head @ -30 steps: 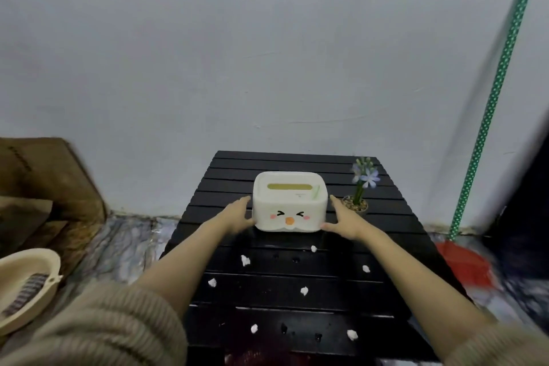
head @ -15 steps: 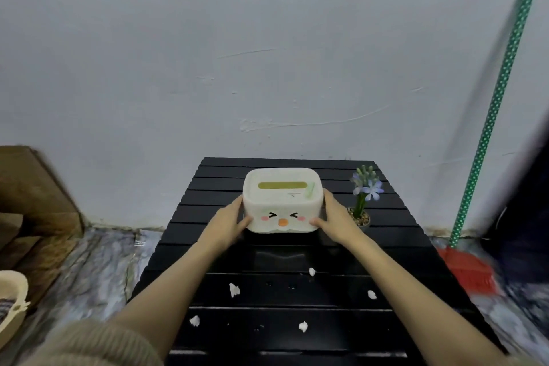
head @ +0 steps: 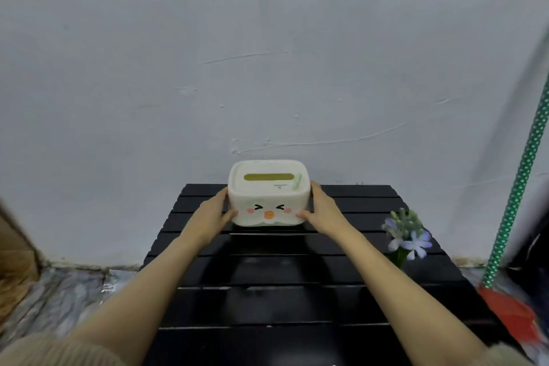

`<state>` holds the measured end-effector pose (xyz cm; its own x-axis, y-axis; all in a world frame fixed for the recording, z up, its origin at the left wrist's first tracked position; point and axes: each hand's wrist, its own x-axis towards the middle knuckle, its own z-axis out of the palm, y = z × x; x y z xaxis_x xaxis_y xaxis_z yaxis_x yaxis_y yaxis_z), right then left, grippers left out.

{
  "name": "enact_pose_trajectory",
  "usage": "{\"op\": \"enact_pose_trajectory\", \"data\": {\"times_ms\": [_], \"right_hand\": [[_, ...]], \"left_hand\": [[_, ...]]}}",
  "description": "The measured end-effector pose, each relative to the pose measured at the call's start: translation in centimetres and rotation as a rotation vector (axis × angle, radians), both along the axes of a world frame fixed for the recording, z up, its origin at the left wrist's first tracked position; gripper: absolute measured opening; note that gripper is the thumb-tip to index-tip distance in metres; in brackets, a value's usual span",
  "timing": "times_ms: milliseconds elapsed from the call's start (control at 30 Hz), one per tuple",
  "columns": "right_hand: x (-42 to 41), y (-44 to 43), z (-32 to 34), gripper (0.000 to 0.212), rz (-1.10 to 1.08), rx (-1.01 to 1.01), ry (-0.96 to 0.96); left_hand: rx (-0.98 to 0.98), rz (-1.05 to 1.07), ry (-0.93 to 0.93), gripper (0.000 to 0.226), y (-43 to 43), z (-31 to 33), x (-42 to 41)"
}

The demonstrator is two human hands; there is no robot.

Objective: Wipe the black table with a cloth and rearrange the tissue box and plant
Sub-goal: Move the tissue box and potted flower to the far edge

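A white tissue box (head: 269,192) with a cartoon face and a green slot is held above the far part of the black slatted table (head: 297,300). My left hand (head: 212,217) presses its left side and my right hand (head: 322,209) presses its right side. A small plant (head: 407,235) with pale blue flowers stands near the table's right edge, to the right of my right forearm. No cloth is in view.
A white wall rises right behind the table. A broom with a green dotted handle (head: 518,187) and red head (head: 511,315) leans at the right. Brown cardboard (head: 15,258) sits at the left on the marbled floor.
Both hands have lifted the tissue box off the table and carried it toward the wall. The view has tilted up, so the white scraps on the near slats are out of sight.
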<state>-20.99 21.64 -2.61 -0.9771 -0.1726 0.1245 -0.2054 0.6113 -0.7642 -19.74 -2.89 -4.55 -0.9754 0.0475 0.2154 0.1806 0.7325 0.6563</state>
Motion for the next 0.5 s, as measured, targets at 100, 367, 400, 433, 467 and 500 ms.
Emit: {"op": "enact_pose_trajectory", "data": {"times_ms": [100,367,400,433,467,500], "right_hand": [[-1.3,-0.8,-0.7,0.065,0.007,-0.028,-0.008],[-1.5,-1.3,-1.9,0.069,0.011,-0.029,-0.059],[-1.1,-1.1,-1.7,0.069,0.013,-0.022,-0.056],[-0.6,-0.9,-1.6,0.071,0.006,-0.007,-0.053],[0.2,-0.6,-1.5,0.075,-0.006,0.017,-0.054],[1.3,-0.3,-1.4,0.079,-0.014,0.041,-0.058]], "left_hand": [[0.007,0.016,-0.014,0.048,-0.9,-1.0,-1.4],[0.048,0.024,-0.096,0.052,-1.6,-1.8,-1.8],[0.045,0.025,-0.107,0.053,-1.5,-1.6,-1.4],[0.04,0.022,-0.113,0.054,-1.3,-1.5,-0.8],[0.037,0.019,-0.112,0.055,-1.2,-1.4,-0.1],[0.038,0.022,-0.111,0.055,-0.9,-1.3,0.9]]}}
